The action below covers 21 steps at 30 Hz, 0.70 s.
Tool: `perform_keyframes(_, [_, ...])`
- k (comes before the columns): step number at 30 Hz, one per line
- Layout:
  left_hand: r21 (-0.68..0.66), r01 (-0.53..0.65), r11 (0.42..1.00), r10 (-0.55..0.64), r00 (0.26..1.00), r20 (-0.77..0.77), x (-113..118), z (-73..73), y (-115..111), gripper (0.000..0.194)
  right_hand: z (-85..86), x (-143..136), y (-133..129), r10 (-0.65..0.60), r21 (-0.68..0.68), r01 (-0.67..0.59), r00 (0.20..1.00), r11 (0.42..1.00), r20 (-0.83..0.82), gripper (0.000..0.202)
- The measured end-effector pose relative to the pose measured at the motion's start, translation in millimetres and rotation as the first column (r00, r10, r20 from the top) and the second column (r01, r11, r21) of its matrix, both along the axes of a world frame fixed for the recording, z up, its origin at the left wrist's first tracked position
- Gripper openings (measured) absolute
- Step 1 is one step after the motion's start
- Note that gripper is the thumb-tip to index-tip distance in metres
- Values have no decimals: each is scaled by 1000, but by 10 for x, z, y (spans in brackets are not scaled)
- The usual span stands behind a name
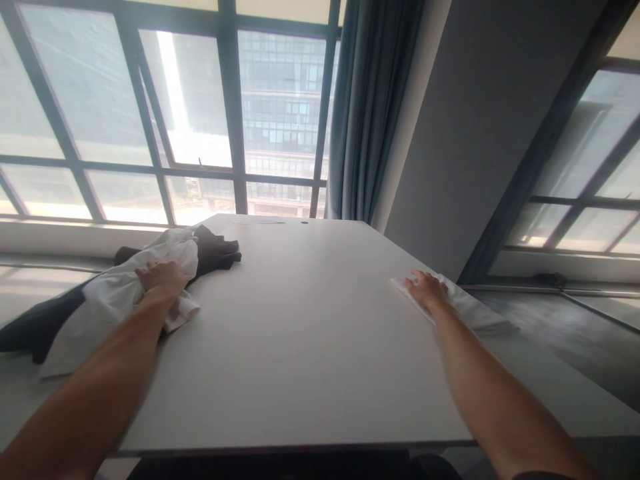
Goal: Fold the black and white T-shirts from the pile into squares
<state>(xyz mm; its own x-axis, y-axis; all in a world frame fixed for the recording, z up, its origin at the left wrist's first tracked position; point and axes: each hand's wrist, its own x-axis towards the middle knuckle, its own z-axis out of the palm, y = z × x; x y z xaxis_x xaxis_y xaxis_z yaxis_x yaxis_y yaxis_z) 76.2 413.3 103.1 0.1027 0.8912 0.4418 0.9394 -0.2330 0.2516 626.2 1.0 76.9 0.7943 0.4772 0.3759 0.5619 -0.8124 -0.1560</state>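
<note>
My left hand point(163, 275) is on a crumpled white garment point(113, 293) at the left side of the table, its fingers curled into the cloth. That garment lies over dark clothing point(215, 250), which sticks out behind it and to the left. On the right, my right hand point(427, 290) rests on a folded white cloth point(475, 310) near the table's right edge. Its fingers are apart, pressing on top of the fabric. The cloth's exact kind cannot be made out.
The white table point(300, 347) spreads between my arms, with a small dark round spot point(304, 222) near its far edge. Tall windows point(280, 100) stand behind it. A blue-grey curtain point(370, 107) and a wide grey pillar point(465, 120) rise at the right.
</note>
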Motion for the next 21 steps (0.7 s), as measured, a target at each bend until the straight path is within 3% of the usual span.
perform_keyframes(4, [14, 70, 997, -71, 989, 128, 32, 84, -36, 31, 30, -58, 64, 73, -42, -72, 997, 997, 28, 48])
perform_keyframes(7, [114, 187, 976, -211, 943, 258, 233, 182, -211, 26, 65, -130, 145, 126, -53, -123, 990, 991, 59, 44])
perform_keyframes(11, [203, 475, 856, -516, 799, 309, 726, 154, -564, 17, 140, -364, 356, 238, -52, -234, 966, 971, 95, 38])
perform_keyframes(12, [213, 548, 809, -588, 750, 302, 862, 112, -665, 15, 159, -446, 421, 274, -51, -270, 957, 962, 93, 38])
perform_keyframes(14, [249, 737, 628, -770, 542, 337, 1105, 9, -865, 14, 189, -629, 547, 350, -48, -347, 935, 937, 66, 38])
perform_keyframes(17, [193, 917, 349, -887, 256, 385, 1340, -142, -1139, 11, 197, -926, 710, 491, -45, -491, 871, 870, -7, 39])
perform_keyframes(19, [95, 976, 194, -916, 145, 374, 1412, -202, -1299, 10, 181, -1139, 814, 591, -19, -593, 805, 805, -51, 42])
perform_keyframes(21, [-9, 995, 98, -925, 94, 367, 1444, -217, -1443, 11, 162, -1374, 945, 698, 23, -699, 710, 715, -91, 48])
